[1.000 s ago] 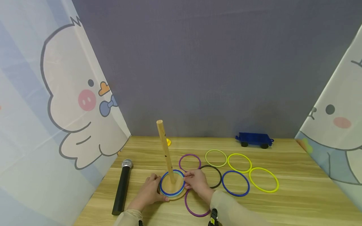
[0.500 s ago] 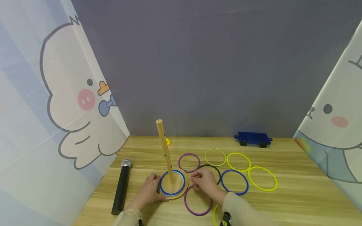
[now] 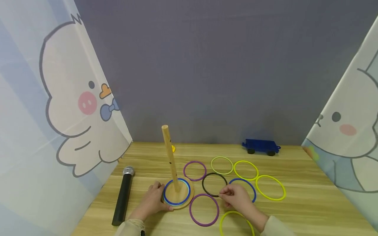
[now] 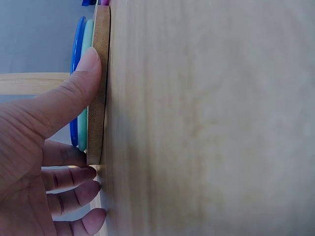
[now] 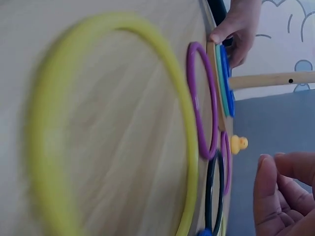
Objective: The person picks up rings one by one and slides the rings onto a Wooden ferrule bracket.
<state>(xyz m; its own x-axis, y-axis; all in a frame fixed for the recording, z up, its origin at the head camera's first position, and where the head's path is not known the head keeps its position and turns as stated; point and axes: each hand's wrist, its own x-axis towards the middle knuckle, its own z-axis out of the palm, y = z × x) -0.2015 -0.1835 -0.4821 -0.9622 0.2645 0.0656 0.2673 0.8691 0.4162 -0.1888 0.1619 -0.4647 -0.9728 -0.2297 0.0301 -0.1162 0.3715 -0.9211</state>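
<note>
My left hand (image 3: 152, 201) grips the near left edge of a round wooden base (image 3: 192, 191), thumb against its rim, in the left wrist view. An upright wooden post (image 3: 169, 157) rises from the base. Around the post lie a blue ring (image 3: 176, 204) and, beneath it, a mint-green ring (image 4: 83, 132). My right hand (image 3: 240, 200) is over the near part of another blue ring (image 3: 242, 179) on the table, hiding some of it. Its thumb and forefinger tips meet with nothing between them in the right wrist view, and the other fingers are curled.
Right of the base lie two purple rings (image 3: 204, 225), a black ring (image 3: 214, 173), a yellow-green ring (image 3: 221, 157) and several yellow rings (image 3: 232, 212). A microphone (image 3: 122, 200) lies left. A blue toy wagon (image 3: 261, 146) and small yellow toy (image 3: 173, 149) are at the back.
The right hand has left the blue ring on the base and moved right, across the black ring to the loose blue ring. The left hand has stayed on the base.
</note>
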